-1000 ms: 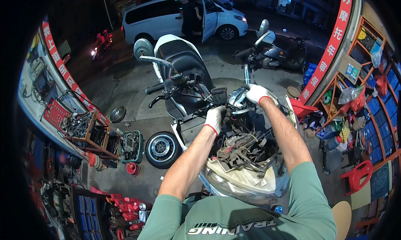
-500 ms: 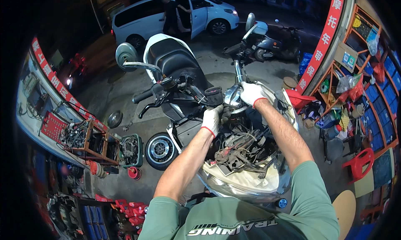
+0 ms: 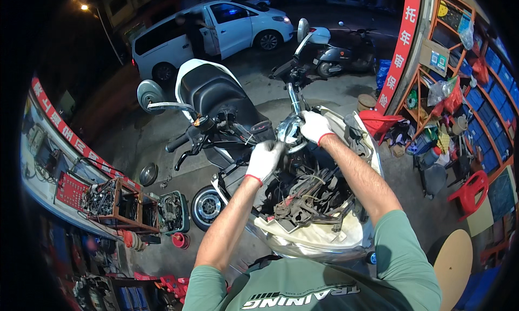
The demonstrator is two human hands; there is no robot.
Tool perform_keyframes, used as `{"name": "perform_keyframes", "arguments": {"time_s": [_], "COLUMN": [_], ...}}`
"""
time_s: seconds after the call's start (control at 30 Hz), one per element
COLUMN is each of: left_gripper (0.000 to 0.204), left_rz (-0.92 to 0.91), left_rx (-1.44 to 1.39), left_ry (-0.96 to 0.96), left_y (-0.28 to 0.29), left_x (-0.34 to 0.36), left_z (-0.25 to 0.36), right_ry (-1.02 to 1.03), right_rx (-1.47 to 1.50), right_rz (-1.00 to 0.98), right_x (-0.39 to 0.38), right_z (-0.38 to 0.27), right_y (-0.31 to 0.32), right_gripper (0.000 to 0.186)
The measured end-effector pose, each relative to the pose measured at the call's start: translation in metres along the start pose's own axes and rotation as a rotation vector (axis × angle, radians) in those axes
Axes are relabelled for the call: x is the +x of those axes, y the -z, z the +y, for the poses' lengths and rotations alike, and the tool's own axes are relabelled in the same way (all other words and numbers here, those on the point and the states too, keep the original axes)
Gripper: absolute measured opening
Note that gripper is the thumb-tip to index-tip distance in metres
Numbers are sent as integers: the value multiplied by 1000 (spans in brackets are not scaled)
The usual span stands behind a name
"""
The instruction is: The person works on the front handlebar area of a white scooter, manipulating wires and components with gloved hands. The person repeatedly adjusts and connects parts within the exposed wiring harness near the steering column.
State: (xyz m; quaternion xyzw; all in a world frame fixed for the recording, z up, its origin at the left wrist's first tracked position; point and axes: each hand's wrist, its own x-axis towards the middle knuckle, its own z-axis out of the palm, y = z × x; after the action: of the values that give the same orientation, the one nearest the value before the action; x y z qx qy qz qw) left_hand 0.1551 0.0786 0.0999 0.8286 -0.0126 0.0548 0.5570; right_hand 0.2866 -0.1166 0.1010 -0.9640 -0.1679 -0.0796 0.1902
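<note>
A partly stripped scooter stands before me, its black seat beyond the handlebar. At the steering centre sits a rounded chrome housing, joined to a chrome bar. My right hand, in a white glove with a red cuff, closes on the right edge of this housing. Left of it, my gloved left hand is in a pinch just below a round black gauge; what the fingers hold, if anything, is hidden. Tangled wiring and brackets lie exposed in the open front below both hands.
A loose wheel is at the scooter's left. Farther left are a tool rack, a bin of parts and a red bucket. Right stand a red stool and orange shelving. Beyond, a person stands by a white van.
The left hand has turned and lifted off the gauge's underside, its back now facing up. My right hand keeps its place at the chrome housing. The whole view has shifted slightly.
</note>
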Motion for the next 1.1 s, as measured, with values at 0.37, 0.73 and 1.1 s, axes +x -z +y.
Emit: {"name": "perform_keyframes", "arguments": {"time_s": [0.37,0.73,1.1], "left_gripper": [39,40,54], "left_rz": [-271,-437,-457], "left_rx": [1034,1072,1077], "left_ry": [-134,-71,-119], "left_y": [1,-6,-1], "left_x": [103,116,126], "left_z": [70,65,54], "right_ry": [-7,-41,-318], "right_rx": [31,-4,644], "right_rz": [113,83,151], "right_x": [-8,-22,-87], "right_z": [-8,-7,0], "right_y": [-7,1,-1], "right_gripper": [37,37,24]}}
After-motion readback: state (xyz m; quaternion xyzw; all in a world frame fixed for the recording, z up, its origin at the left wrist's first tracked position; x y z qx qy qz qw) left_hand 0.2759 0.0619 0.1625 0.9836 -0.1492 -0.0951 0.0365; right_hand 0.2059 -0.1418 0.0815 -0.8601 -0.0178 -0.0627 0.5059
